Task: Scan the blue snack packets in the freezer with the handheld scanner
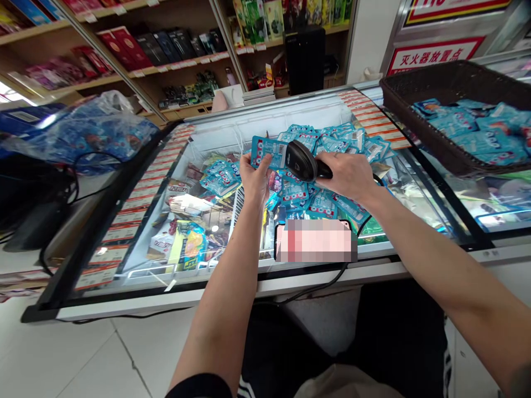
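Observation:
Between the thumb and fingers of my left hand [256,178] is a blue snack packet [269,149], its barcode end pointing right. My right hand [346,176] is wrapped round the handle of a black barcode scanner [302,160], whose head overlaps or touches the packet's barcode end; I cannot tell which. Around and beneath both hands spreads a pile of similar blue packets [321,203] on the freezer's glass top [224,221]. A smaller cluster of blue packets [220,178] lies left of my left hand. The scanner's cord runs down past the phone.
A phone [316,241] with a blurred screen lies near the freezer's front edge. At right stands a brown basket [440,88] holding more blue packets. Bagged blue goods [99,132] sit at left. Stocked shelves [178,66] and a black chair back [304,61] stand behind.

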Available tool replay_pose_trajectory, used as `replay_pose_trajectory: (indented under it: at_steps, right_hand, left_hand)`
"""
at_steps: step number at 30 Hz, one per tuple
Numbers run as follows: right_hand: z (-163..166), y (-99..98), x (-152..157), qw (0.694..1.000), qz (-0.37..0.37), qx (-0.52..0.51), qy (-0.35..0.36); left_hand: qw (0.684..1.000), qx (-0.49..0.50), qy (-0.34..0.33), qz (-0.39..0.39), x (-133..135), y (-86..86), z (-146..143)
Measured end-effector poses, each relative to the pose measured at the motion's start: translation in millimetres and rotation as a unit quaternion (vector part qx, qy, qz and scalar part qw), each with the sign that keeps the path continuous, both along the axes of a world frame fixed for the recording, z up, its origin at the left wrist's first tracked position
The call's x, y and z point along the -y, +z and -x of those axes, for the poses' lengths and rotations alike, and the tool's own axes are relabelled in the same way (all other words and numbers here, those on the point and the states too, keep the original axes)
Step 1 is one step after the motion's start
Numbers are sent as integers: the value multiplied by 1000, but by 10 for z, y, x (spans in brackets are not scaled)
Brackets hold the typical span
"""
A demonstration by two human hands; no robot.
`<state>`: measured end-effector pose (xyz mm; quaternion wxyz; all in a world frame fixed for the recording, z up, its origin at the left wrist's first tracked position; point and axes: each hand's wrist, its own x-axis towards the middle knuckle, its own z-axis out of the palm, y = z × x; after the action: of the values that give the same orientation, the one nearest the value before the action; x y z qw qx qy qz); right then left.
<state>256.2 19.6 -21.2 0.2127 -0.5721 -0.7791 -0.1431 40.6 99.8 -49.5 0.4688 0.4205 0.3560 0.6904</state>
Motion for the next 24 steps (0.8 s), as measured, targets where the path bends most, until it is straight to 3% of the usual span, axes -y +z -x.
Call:
replay_pose_trajectory:
  at_steps: [24]
  right_hand:
    - [-20,33,1,1000,10,11,1]
  left_hand:
    - [999,-19,-25,-18,41,-9,4]
